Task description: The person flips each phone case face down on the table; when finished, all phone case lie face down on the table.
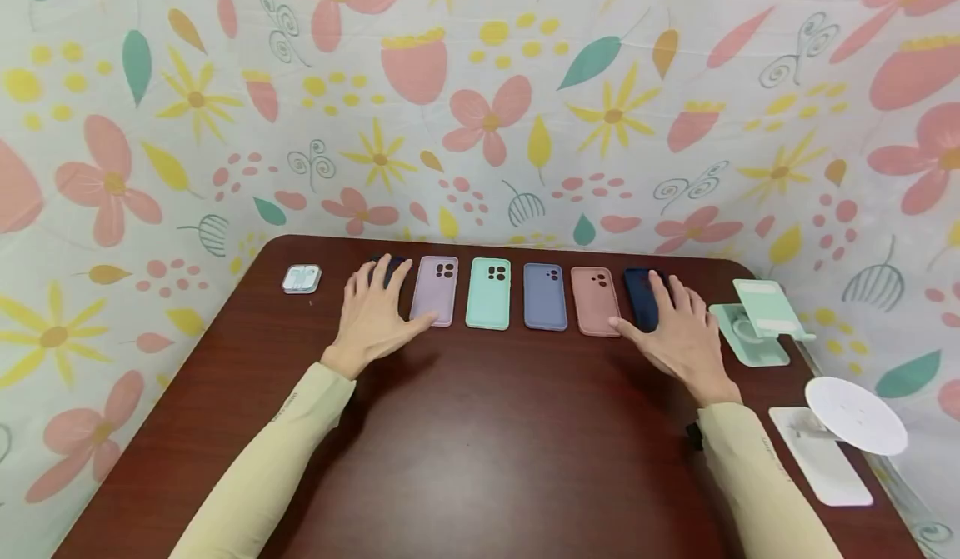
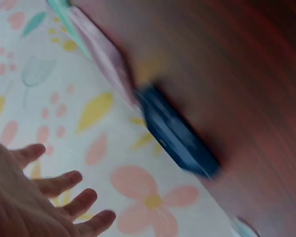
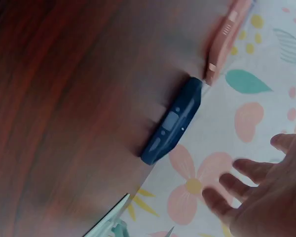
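Observation:
A row of phone cases lies along the far side of the table. My left hand (image 1: 371,309), fingers spread, hovers over a dark blue phone case (image 2: 180,136) at the row's left end, mostly hidden by it in the head view. Beside that case is a lilac phone case (image 1: 432,292). Over the right end, my right hand (image 1: 682,338) is spread above another dark blue phone case (image 3: 172,121), next to a pink phone case (image 1: 596,301). Both wrist views show a gap between fingers and cases. Mint (image 1: 489,294) and grey-blue (image 1: 545,296) phone cases lie between.
Boxed white earphones (image 1: 302,279) lie at the far left of the brown table (image 1: 480,451). A mint folding stand (image 1: 757,326) and a white stand with a round plate (image 1: 855,417) are along the right edge. A flower-patterned cloth (image 1: 487,84) hangs behind.

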The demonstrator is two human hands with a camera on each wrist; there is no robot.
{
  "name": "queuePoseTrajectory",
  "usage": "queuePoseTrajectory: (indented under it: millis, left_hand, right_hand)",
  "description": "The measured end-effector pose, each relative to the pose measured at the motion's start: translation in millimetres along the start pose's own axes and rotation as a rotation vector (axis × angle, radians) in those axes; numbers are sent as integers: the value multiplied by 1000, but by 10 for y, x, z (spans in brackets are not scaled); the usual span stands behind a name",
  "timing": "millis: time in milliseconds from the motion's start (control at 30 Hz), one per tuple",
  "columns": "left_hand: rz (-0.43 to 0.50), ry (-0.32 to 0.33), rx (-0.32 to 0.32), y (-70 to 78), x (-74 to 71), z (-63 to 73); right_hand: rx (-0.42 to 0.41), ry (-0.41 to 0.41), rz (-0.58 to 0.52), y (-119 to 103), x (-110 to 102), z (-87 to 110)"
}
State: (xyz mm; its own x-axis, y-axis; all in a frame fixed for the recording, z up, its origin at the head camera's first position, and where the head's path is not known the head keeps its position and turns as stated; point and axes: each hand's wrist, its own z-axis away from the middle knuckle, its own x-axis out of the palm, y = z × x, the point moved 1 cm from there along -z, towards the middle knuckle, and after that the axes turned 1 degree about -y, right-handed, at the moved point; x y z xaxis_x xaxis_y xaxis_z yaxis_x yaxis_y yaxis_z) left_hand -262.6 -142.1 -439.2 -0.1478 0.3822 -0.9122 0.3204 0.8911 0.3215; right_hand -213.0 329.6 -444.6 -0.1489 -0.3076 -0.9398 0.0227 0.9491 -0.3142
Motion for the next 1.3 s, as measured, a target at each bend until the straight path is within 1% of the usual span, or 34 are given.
queuePoseTrajectory:
  millis: [100,167,233,367,500,633,767,833,900,1000,1100,1200,1300]
  left_hand:
    - [59,24,7,252,58,-45]
    - [113,12,4,445,107,-70]
    - [180,-15,-5,648,160,-89]
    - [329,-98,-10,1056,278,-120]
    - [431,-180,36,1447,415,-182]
    - [460,-250,85,1863,590,-280]
    - [439,-343,90,2279,771,-364]
    - [478,-404,71,2456,853,-403]
    - [540,-450,47,2609,927,-441]
    - [670,-523,0,2806,1058,-505]
    - [729,-574,-41,2989,1201,-604]
    - [701,-626,-101,3133,1437,-758]
    - [577,-632,-143,3220,1818,-961]
  right_hand:
    - [3,3,-89,79,-93,39]
    - [4,-6,-152,131,-151,52]
    - [4,-25,-195,185,-196,61]
    - [16,-84,-244,276,-236,78]
    - [55,-148,-265,337,-230,85]
    - [89,-180,-262,431,-228,73]
    - [123,-208,-253,546,-245,55]
    - [146,-227,-251,591,-248,44]
    - [164,-246,-252,624,-241,33]
    - [183,-265,-253,666,-217,24]
    - [192,-280,-252,698,-218,3]
    - [202,-297,-249,707,-221,-17]
    - [210,-309,-249,710,-212,-28]
